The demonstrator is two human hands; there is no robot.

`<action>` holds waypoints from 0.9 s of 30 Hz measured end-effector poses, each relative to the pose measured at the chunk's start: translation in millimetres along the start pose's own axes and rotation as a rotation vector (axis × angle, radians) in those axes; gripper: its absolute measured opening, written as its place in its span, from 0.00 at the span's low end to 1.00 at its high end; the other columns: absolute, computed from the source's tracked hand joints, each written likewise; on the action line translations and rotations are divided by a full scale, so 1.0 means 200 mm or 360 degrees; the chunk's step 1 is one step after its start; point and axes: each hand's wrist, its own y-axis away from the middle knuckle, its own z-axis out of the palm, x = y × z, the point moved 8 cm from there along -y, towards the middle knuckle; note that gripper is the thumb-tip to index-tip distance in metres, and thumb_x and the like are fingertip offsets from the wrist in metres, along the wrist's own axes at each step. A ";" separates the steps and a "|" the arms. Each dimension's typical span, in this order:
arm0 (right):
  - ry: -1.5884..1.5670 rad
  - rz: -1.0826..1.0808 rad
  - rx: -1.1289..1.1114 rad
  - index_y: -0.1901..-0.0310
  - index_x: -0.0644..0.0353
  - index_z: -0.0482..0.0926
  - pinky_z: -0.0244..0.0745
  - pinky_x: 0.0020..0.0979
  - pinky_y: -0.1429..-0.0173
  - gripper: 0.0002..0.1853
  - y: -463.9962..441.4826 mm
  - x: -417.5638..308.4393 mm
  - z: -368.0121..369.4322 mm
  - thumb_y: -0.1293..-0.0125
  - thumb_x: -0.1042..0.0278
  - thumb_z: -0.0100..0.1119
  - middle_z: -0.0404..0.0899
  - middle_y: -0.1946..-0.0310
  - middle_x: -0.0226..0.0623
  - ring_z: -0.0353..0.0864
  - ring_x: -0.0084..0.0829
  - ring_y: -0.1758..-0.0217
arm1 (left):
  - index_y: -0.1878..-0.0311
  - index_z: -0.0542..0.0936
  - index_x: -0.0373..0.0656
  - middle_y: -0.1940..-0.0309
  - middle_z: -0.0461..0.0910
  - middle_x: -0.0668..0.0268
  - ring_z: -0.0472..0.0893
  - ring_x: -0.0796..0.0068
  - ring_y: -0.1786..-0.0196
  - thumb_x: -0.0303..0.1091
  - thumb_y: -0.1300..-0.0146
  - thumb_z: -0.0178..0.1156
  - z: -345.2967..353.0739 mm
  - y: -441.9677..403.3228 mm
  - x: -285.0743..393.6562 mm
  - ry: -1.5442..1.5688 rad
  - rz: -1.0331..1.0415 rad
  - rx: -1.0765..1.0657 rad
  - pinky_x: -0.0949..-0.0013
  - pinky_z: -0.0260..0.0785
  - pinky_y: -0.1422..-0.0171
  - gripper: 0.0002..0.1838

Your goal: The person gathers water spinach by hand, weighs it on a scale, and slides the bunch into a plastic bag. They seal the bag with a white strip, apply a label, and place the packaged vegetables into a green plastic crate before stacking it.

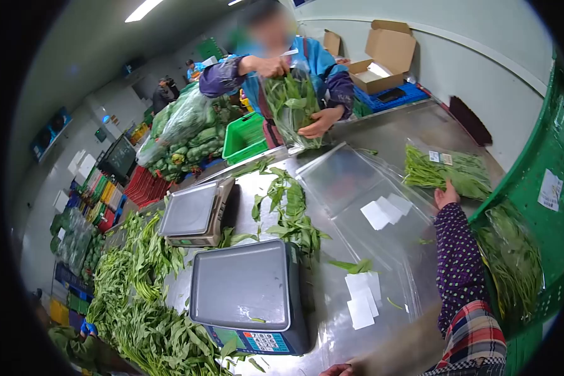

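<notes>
My right hand (446, 195) reaches forward to the near edge of a clear bag of leafy greens (448, 170), its fingers closed at the plastic. That bag lies flat on the metal table, with small labels on top. At the bottom edge, only a sliver of my left hand (338, 370) shows, close to the table's near side; its fingers are mostly out of frame. Beside my right sleeve, another bag of greens (512, 257) sits in a green crate (554, 119). Flat clear plastic bags (341, 175) and white labels (362, 297) lie left of my right arm.
A grey scale (241, 285) and a second scale (191, 210) stand on the table (332, 301) among loose greens (144, 301). Across from me, a co-worker (319, 62) holds an upright filled bag (289, 106). A green basket (244, 139) and an open carton (388, 53) are behind.
</notes>
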 end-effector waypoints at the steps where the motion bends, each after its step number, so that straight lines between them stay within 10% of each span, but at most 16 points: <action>1: -0.0030 0.0019 -0.0045 0.55 0.61 0.70 0.78 0.30 0.72 0.17 -0.15 0.00 0.00 0.40 0.64 0.65 0.76 0.67 0.41 0.77 0.33 0.76 | 0.52 0.78 0.36 0.63 0.81 0.61 0.80 0.71 0.61 0.34 0.32 0.57 0.01 -0.01 0.02 0.0006 0.0011 0.0012 0.67 0.73 0.55 0.12; 4: 0.0101 -0.0387 -0.0031 0.61 0.61 0.71 0.75 0.27 0.78 0.06 0.15 -0.21 0.16 0.39 0.76 0.57 0.76 0.73 0.39 0.78 0.33 0.78 | 0.52 0.78 0.35 0.63 0.81 0.61 0.79 0.71 0.61 0.34 0.33 0.57 0.06 0.00 0.10 -0.0068 0.0043 -0.0051 0.67 0.73 0.55 0.12; 11: 0.0956 -0.0764 -0.1274 0.64 0.64 0.75 0.69 0.20 0.76 0.06 1.90 -0.67 0.37 0.45 0.78 0.55 0.79 0.72 0.33 0.76 0.21 0.79 | 0.46 0.73 0.32 0.52 0.80 0.51 0.82 0.62 0.53 0.35 0.30 0.54 0.14 -0.09 0.38 -0.0048 0.0368 -0.0290 0.63 0.75 0.49 0.17; 15: 0.0700 -0.0482 -0.1674 0.61 0.67 0.77 0.73 0.23 0.64 0.11 2.39 -0.71 0.18 0.47 0.79 0.55 0.80 0.68 0.32 0.78 0.22 0.70 | 0.38 0.67 0.34 0.39 0.71 0.49 0.74 0.58 0.39 0.51 0.32 0.52 0.13 -0.11 0.56 0.0806 0.0546 -0.0693 0.57 0.67 0.35 0.31; 21: 0.1417 0.0262 -0.2051 0.65 0.66 0.78 0.69 0.21 0.63 0.05 2.46 -0.14 -0.24 0.44 0.78 0.59 0.78 0.71 0.27 0.76 0.17 0.69 | 0.39 0.69 0.39 0.39 0.72 0.54 0.74 0.60 0.41 0.50 0.34 0.56 0.19 0.11 0.49 0.1234 0.0571 -0.0991 0.59 0.65 0.34 0.28; 23: 0.1957 -0.0073 -0.2286 0.57 0.65 0.77 0.71 0.29 0.62 0.12 2.48 -0.04 -0.34 0.41 0.69 0.62 0.79 0.66 0.33 0.78 0.24 0.66 | 0.40 0.70 0.38 0.46 0.77 0.60 0.77 0.65 0.45 0.41 0.35 0.58 0.09 0.11 0.34 0.0943 0.0331 -0.0247 0.59 0.69 0.39 0.25; 25: 0.2691 -0.1547 -0.1993 0.48 0.64 0.73 0.73 0.39 0.57 0.25 2.64 -0.19 -0.32 0.42 0.58 0.65 0.78 0.59 0.43 0.80 0.37 0.60 | 0.42 0.72 0.37 0.49 0.79 0.60 0.78 0.64 0.46 0.35 0.35 0.57 0.03 0.19 0.30 0.1028 0.0518 -0.0056 0.61 0.70 0.39 0.20; 27: 0.2618 -0.1731 -0.2305 0.41 0.65 0.68 0.73 0.42 0.48 0.40 2.91 -0.20 -0.37 0.49 0.46 0.70 0.74 0.50 0.50 0.77 0.46 0.49 | 0.44 0.73 0.35 0.51 0.79 0.60 0.79 0.65 0.49 0.33 0.36 0.59 -0.01 0.27 0.28 0.1103 0.0456 0.0042 0.62 0.71 0.41 0.19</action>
